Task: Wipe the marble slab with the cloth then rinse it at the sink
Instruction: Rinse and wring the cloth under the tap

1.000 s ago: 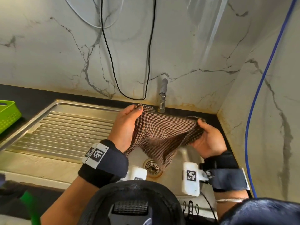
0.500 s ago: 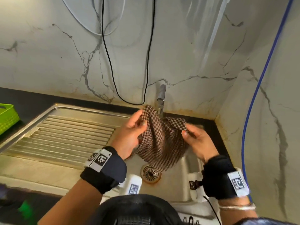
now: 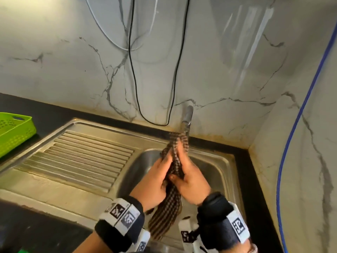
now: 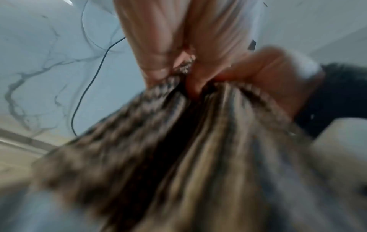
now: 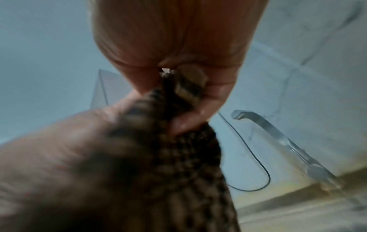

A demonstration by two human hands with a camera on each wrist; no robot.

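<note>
both hands (image 3: 175,179) pressing cloth (image 3: 165,214), over sink (image 3: 218,161)

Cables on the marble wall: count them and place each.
3. A black cable loops down behind the tap, a thin white cable curves behind it, a blue cable runs down the right wall. More may run off-frame.

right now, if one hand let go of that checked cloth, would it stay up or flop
Probably flop: the cloth is bunched between the left hand and right hand, and its tail hangs limp. Likely light, though heavier if wet, which I cannot tell.
</note>
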